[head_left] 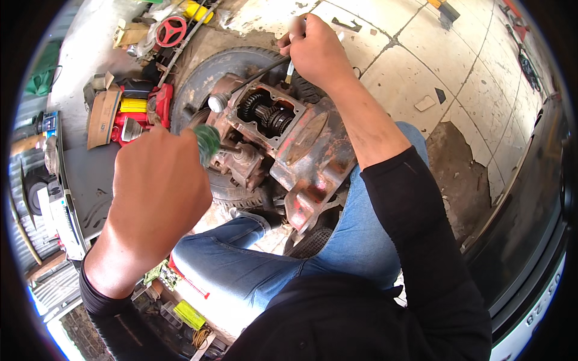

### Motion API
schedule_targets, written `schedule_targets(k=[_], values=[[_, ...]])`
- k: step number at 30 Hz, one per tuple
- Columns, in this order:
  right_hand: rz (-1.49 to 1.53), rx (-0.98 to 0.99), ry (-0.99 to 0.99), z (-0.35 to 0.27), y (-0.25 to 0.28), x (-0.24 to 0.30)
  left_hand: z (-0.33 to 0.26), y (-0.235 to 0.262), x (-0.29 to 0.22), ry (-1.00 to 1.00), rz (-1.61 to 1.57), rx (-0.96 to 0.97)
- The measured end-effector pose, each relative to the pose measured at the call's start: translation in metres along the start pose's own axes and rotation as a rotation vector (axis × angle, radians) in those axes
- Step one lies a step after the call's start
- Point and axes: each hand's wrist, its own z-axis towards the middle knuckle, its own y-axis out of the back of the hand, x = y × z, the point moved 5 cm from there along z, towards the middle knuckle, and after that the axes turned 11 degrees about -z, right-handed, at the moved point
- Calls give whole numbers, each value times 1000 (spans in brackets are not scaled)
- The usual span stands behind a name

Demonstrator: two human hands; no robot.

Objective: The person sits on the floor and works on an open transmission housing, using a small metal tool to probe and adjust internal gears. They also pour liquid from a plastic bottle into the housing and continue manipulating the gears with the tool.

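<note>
My left hand (162, 174) is closed round the green handle of a screwdriver (208, 144). The shank points at a rusty casting on the front side of a gearbox (313, 144); whether the tip touches is unclear. Shafts and toothed gears (265, 114) show through the rectangular opening in the gearbox's top. Beyond it, my right hand (319, 51) grips the thin dark handle of what looks like a hammer (218, 102). Its round pale metal head hangs above the screwdriver's handle, apart from it. A small brush-like thing (290, 73) shows just below my right hand.
The gearbox lies over a tyre (211, 69), between my legs in jeans (229, 259). On the left are a red and yellow case (132, 108), cardboard (103, 120) and a red handwheel (171, 31). A dark vehicle panel (524, 204) borders the right, beside broken floor tiles (463, 174).
</note>
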Motion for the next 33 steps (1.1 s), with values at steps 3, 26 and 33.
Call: schedule_targets(k=[3,26,33], values=[[4,3,-4,-2,2,-1,-11,-6,-3,-72,-69,59],[-9,-18,59,-3,6,0,-28,-16,-14,-122,-279,7],[-82,-29,14,-2,14,-5,-22,-24,6,37,-305,-100]])
